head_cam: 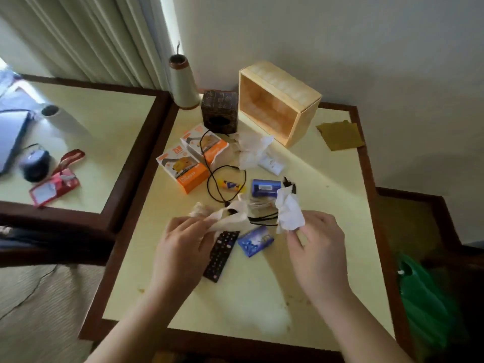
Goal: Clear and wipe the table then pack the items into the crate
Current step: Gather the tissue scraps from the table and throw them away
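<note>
Head cam looks down on a pale yellow worktop [262, 297] with a dark wood border, and it's pretty cluttered. Left hand [180, 244] has its fingers curled round a crumpled tissue [225, 218], holding it just above the top end of a black remote [221, 255]. Right hand [319, 244] is pinching a second crumpled white tissue [289, 212] between thumb and fingertips, lifted a bit off the surface. So both hands are closed on tissues, not on each other.

Between the hands sits a small blue packet [255, 243], right beside the remote. Further back there's a blue box [264, 188], a yellow-wrapped candy [230, 185], and a black cable [222, 179] looping around it and up over two orange-and-white boxes [193, 163]. Another wad of white tissue [252, 150] lies near the middle, touching a white tube-like thing [272, 163].

The crate [277, 103] is a light wooden box at the back of the worktop, tipped on its side with the opening facing the camera, nothing visible inside. Just left of it is a dark patterned cube box [220, 112], and behind that a white thread cone [183, 82]. An olive cloth [340, 136] lies flat at the back right corner.

A second table on the left carries a mouse [35, 165], a red lanyard badge [55, 187] and a paper roll [60, 119]. Green plastic bag [427, 305] hangs off to the right.
</note>
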Action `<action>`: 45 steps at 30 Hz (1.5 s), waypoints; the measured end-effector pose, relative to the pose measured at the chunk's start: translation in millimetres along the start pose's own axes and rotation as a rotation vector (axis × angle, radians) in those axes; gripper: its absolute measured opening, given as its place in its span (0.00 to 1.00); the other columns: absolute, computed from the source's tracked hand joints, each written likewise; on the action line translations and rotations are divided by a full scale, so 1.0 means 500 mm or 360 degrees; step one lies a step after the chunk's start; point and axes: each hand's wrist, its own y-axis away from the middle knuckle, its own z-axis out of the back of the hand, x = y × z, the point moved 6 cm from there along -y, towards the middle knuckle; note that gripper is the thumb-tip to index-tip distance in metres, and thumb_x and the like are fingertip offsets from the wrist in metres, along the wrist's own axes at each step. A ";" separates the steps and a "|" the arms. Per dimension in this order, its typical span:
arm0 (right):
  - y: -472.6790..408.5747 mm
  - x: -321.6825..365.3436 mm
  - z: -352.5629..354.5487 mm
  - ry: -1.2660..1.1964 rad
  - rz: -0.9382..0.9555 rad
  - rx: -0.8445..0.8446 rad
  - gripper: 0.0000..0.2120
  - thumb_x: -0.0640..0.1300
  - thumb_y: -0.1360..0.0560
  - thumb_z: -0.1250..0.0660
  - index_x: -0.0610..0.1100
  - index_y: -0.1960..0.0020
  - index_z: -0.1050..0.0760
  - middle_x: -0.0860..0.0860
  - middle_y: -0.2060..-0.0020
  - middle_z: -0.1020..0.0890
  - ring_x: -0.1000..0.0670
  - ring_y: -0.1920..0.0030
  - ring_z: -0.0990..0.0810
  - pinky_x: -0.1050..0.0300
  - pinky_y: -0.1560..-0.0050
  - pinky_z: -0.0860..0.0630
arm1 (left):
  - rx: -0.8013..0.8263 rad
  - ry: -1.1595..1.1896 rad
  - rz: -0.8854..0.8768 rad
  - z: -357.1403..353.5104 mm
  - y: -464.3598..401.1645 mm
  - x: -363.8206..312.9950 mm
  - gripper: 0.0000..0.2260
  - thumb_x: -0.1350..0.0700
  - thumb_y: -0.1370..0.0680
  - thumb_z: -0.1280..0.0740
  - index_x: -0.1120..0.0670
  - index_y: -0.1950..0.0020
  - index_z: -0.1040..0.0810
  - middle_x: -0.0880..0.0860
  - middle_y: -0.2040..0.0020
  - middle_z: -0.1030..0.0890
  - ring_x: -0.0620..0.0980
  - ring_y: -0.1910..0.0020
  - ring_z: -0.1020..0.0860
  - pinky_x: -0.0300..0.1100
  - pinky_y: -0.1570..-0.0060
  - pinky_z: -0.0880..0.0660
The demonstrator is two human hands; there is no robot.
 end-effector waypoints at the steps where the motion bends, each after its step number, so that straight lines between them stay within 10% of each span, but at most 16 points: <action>1: 0.007 0.040 -0.024 -0.0028 0.0078 0.0024 0.07 0.36 0.27 0.25 0.45 0.51 0.15 0.56 0.55 0.16 0.48 0.48 0.22 0.39 0.50 0.23 | -0.0069 -0.0028 0.0064 0.043 0.044 0.040 0.10 0.58 0.23 0.23 0.52 0.43 0.12 0.48 0.48 0.14 0.51 0.46 0.22 0.48 0.50 0.21; 11: 0.290 0.513 -0.312 -0.0478 0.1022 0.0440 0.10 0.41 0.21 0.27 0.37 0.42 0.16 0.45 0.46 0.14 0.46 0.45 0.19 0.52 0.41 0.20 | -0.0518 -0.0243 0.0661 0.360 0.451 0.383 0.08 0.62 0.25 0.22 0.54 0.47 0.11 0.46 0.51 0.14 0.49 0.50 0.22 0.40 0.46 0.26; 18: 0.528 0.620 -0.581 -0.0582 0.1353 0.0946 0.12 0.41 0.22 0.27 0.38 0.41 0.17 0.45 0.46 0.14 0.48 0.44 0.19 0.53 0.41 0.19 | -0.0497 -0.0191 0.1234 0.312 0.688 0.603 0.07 0.56 0.24 0.22 0.49 0.47 0.12 0.39 0.56 0.17 0.46 0.50 0.23 0.41 0.49 0.25; 25: 0.689 0.441 -0.956 -0.0297 0.0812 0.1411 0.16 0.36 0.26 0.24 0.41 0.39 0.19 0.45 0.51 0.16 0.44 0.49 0.19 0.43 0.50 0.17 | -0.0372 -0.0205 0.1367 0.096 0.759 0.810 0.05 0.59 0.21 0.28 0.51 0.53 0.13 0.49 0.60 0.14 0.50 0.61 0.22 0.40 0.56 0.33; 31: 0.781 0.328 -1.163 0.0317 0.0558 0.2101 0.24 0.47 0.18 0.37 0.58 0.25 0.40 0.44 0.34 0.26 0.41 0.36 0.24 0.44 0.38 0.21 | 0.0194 -0.0107 0.1637 -0.117 0.796 0.981 0.08 0.51 0.18 0.35 0.50 0.48 0.17 0.49 0.53 0.16 0.50 0.54 0.19 0.45 0.53 0.25; 38: 0.770 0.330 -1.122 0.0320 0.0492 0.2504 0.33 0.37 0.19 0.40 0.52 0.17 0.45 0.48 0.20 0.39 0.44 0.21 0.39 0.50 0.23 0.38 | 0.0374 0.0178 0.1693 -0.134 0.807 0.987 0.27 0.49 0.23 0.26 0.49 0.24 0.26 0.51 0.32 0.19 0.52 0.35 0.21 0.48 0.36 0.24; 45: 0.627 0.541 -0.758 -0.0280 0.0602 0.2169 0.23 0.41 0.16 0.40 0.49 0.22 0.33 0.54 0.25 0.30 0.55 0.24 0.36 0.55 0.22 0.39 | 0.0035 0.0220 0.1527 0.147 0.729 0.724 0.14 0.52 0.20 0.29 0.42 0.35 0.20 0.41 0.45 0.17 0.39 0.45 0.19 0.31 0.50 0.27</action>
